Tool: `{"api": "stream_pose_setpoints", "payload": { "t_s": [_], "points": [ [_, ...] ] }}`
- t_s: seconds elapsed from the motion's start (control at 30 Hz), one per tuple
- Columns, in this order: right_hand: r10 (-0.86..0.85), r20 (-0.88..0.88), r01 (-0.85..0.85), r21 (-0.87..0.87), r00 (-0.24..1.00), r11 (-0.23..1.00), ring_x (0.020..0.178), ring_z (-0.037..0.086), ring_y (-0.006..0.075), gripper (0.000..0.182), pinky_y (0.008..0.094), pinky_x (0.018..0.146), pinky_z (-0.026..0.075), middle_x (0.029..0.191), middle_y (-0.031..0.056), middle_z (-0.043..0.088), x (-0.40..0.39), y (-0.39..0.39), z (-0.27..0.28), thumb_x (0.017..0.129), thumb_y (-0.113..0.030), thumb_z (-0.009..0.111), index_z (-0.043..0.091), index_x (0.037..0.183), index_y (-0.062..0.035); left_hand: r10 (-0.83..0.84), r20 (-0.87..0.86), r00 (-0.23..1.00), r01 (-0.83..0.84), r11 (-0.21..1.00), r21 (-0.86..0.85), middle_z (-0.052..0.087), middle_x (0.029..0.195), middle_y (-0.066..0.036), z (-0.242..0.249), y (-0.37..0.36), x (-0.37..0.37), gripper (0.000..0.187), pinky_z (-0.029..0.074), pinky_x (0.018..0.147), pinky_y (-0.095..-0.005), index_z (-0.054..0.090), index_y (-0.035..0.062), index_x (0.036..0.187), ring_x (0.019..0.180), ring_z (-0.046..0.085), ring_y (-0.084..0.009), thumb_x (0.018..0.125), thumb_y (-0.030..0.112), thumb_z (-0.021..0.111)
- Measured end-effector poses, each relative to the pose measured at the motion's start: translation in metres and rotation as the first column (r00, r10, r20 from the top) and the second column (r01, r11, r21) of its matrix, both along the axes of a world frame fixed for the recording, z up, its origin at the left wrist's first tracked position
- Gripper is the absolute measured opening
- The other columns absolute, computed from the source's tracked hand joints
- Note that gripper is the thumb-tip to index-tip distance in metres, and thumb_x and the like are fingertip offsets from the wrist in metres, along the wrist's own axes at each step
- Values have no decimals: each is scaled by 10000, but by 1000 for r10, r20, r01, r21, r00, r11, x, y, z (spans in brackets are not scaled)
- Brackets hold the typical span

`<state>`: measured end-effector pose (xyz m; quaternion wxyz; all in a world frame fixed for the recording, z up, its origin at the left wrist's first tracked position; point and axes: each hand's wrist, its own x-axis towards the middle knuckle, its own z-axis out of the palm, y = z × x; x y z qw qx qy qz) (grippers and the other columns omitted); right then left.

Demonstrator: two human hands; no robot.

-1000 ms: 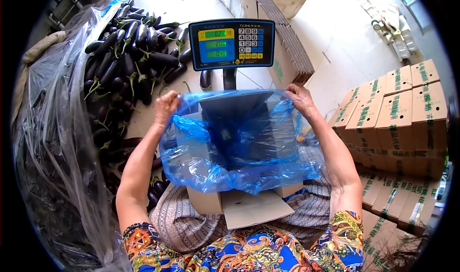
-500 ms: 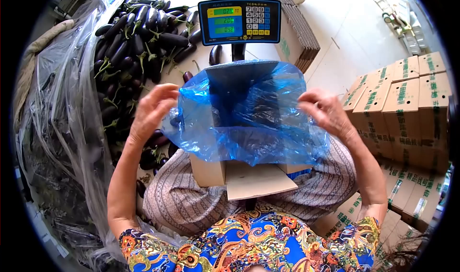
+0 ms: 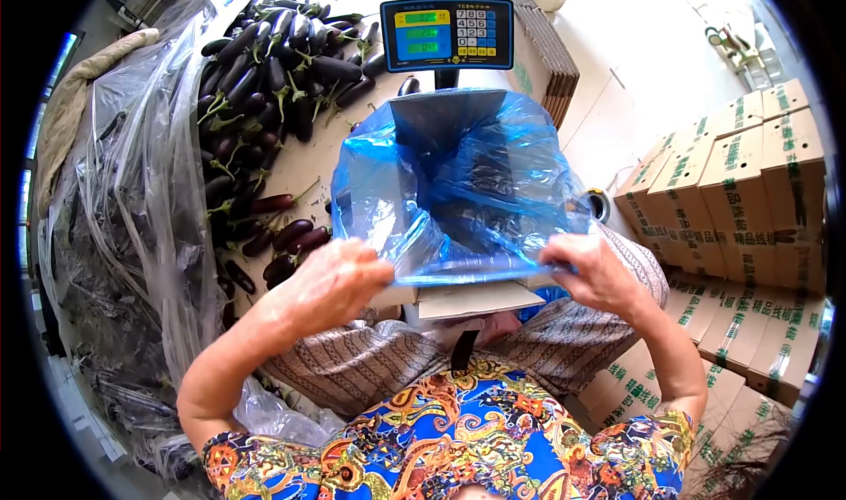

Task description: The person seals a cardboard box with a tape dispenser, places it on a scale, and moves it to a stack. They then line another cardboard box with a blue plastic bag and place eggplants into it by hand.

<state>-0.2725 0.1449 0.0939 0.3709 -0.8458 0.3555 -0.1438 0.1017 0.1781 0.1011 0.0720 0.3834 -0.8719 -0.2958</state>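
A blue plastic bag (image 3: 520, 161) lines an open cardboard box (image 3: 471, 299) between the person's knees, its mouth spread wide. My left hand (image 3: 339, 280) pinches the near left part of the bag's rim, and my right hand (image 3: 592, 271) pinches the near right part. Between them the rim is pulled into a fairly straight line above the box's near flap. Directly behind the box stands a scale display (image 3: 448, 35) with lit green readouts, too blurred to read surely.
A large pile of eggplants (image 3: 256, 86) lies at the left beside clear plastic sheeting (image 3: 132, 192). Printed cardboard boxes (image 3: 736, 200) are stacked at the right. Flattened cardboard (image 3: 538, 51) leans behind the display. A roll of tape (image 3: 597, 204) is near the right knee.
Both hands have moved down toward the body and closer together, drawing the bag's near rim with them. The bag now opens deeper into the box.
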Motion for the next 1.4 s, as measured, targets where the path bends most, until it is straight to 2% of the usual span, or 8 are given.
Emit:
{"api": "stream_pose_setpoints", "payload": {
  "t_s": [0.3,0.4,0.5,0.6,0.87,0.97,1.17,1.4],
  "points": [
    [206,-569,-239,17,796,971,863,629,282,228,425,711,505,851,117,609,-4,98,-75,794,-106,598,668,1010,-118,-142,509,849,290,930,-224,574,1063,-118,-50,101,-16,318,407,928,-469,628,75,1126,1108,513,-321,824,168,593],
    [-173,-375,-50,-515,911,856,1061,593,255,354,406,770,497,1093,150,656,-9,105,-193,811,-128,605,667,1140,-13,-200,553,809,322,938,-131,578,1100,-129,-53,105,-17,371,418,937,-471,582,61,1192,1134,532,-319,848,198,598],
    [-36,-223,-74,-466,974,882,1006,633,289,312,419,777,514,1106,152,671,7,109,-173,834,-175,609,663,1097,-16,-302,410,861,220,946,237,591,1100,-126,-28,94,-22,362,466,884,-463,543,91,1209,1051,598,-314,877,215,617],
    [425,-640,-315,286,640,905,935,639,357,277,425,842,518,1060,175,665,9,116,-74,884,-143,607,638,1122,-5,-105,291,951,63,986,151,633,1032,-115,1,67,-5,281,521,815,-414,608,65,1098,973,640,-291,852,179,682],
    [-248,-120,222,-199,961,955,1005,649,363,269,432,876,521,1102,191,657,-7,15,-2,898,-194,677,616,1102,-29,363,202,910,-415,804,426,670,1191,-206,-35,-18,66,583,544,858,-365,467,12,1399,1049,672,-264,929,299,659],
    [-427,-400,483,48,811,874,1305,480,395,732,423,1087,388,1432,296,447,-12,-42,-60,943,-471,574,402,1436,42,559,109,822,-459,536,709,596,1321,-194,-73,-25,57,810,544,859,-385,283,18,1523,1111,630,-260,922,393,675],
    [-241,-543,546,514,804,662,1040,657,389,1128,379,709,610,1407,311,460,13,-68,-103,828,-676,614,75,1539,15,692,-155,705,-214,415,884,635,946,-6,-147,-31,49,574,464,579,-213,454,94,1408,681,532,-56,905,222,698],
    [10,-953,-153,-39,302,987,776,716,267,311,429,669,552,772,141,707,47,-69,-6,921,-341,648,724,833,-53,692,-253,676,-80,411,908,655,1068,-24,-153,-22,38,632,394,561,-186,423,74,1432,662,499,-41,892,235,708]
  ]
}}
